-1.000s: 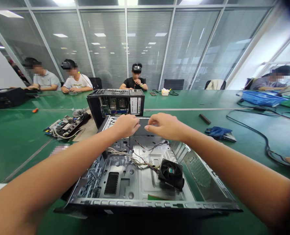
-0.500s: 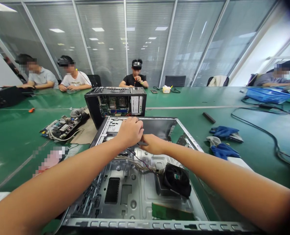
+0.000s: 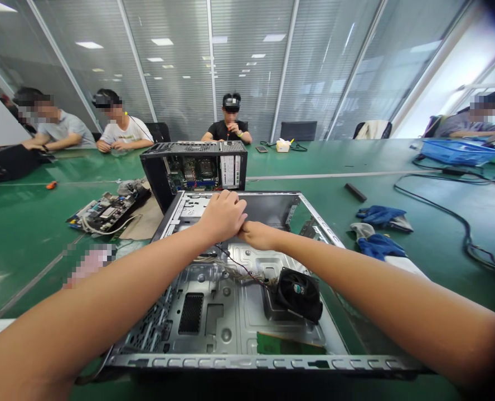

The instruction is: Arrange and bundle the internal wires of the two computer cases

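Note:
An open computer case [image 3: 214, 362] lies on its side before me, its bare metal inside facing up. Over its far half, my left hand [image 3: 224, 214] is closed, knuckles up. My right hand [image 3: 260, 235] meets it there, fingers pinched together against the left fingertips. Whatever they grip is hidden behind the fingers. A thin dark and red wire [image 3: 241, 266] runs from just below the hands toward a black cooling fan [image 3: 298, 292], which rests tilted inside the case at the right. Pale bundled cables [image 3: 231, 273] lie across the case floor.
Behind the case stands another computer tower [image 3: 151, 172] with its side open. A motherboard [image 3: 107, 214] with cables lies at left. Blue gloves [image 3: 383, 217], a dark bar [image 3: 355, 192], a black cable [image 3: 440, 206] and a blue basket [image 3: 460, 153] are at right. Several people sit around the table.
My hands, apart above the case a second ago, have come together lower over it, the right moving left and down. The view has shifted slightly, and the case sits a little differently in it.

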### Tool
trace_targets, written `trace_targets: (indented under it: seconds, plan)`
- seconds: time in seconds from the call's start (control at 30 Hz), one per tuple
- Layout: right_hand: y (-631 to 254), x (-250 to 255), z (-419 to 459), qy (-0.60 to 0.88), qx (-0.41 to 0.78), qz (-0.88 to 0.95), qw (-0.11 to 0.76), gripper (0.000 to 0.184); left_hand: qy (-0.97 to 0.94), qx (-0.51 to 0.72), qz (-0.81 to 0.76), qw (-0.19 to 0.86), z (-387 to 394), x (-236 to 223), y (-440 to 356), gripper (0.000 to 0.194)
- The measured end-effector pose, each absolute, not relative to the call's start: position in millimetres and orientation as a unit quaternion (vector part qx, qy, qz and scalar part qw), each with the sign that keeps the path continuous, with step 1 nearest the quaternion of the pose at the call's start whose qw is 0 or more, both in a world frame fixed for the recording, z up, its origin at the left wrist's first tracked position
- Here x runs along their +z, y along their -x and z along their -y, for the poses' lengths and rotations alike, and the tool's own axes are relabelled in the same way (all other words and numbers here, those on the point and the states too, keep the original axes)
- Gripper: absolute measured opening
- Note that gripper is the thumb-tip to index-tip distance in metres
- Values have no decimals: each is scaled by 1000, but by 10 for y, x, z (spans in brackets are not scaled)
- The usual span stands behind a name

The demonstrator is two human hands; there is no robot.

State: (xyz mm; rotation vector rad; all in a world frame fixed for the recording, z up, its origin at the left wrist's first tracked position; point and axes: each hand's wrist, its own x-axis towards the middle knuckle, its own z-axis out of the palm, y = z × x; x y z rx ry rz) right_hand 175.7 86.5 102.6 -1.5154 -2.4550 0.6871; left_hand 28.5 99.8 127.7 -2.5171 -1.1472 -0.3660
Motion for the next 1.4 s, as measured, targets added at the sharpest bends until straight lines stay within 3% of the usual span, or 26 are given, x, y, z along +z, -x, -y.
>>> trace_targets:
  seconds: [0.23,0.43,0.63,0.83,1.0,1.1,1.23,1.33,1.4]
  plan:
    - [-1876,1163,-895,546,180,818,24,30,865,-127,469,122,-1053,1297,-368,29]
    - [-1915,1150,-905,552,180,813,41,23,905,-112,379,156,-1105,1165,-384,25]
    - [-2041,1126,-971,596,141,786,82,19,934,-45,331,124,-1081,1139,-408,20]
    - [-2091,1208,-964,673,157,703,170,21,915,-64,383,110,-1124,1183,-403,29]
    - [-2057,1276,-884,705,10,626,334,37,862,-213,458,-51,-1205,1240,-349,26]
    - [-2036,1291,-850,670,-5,619,409,37,830,-277,464,-139,-1255,1246,-326,26]
    - [-2046,1269,-881,619,140,657,406,22,794,-312,472,-223,-1281,1264,-313,21]
    - [-2066,1252,-938,604,333,621,373,46,793,-332,462,-220,-1260,1283,-308,19]
    - [-2083,1257,-976,565,431,567,417,54,811,-322,449,-192,-1232,1295,-309,19]
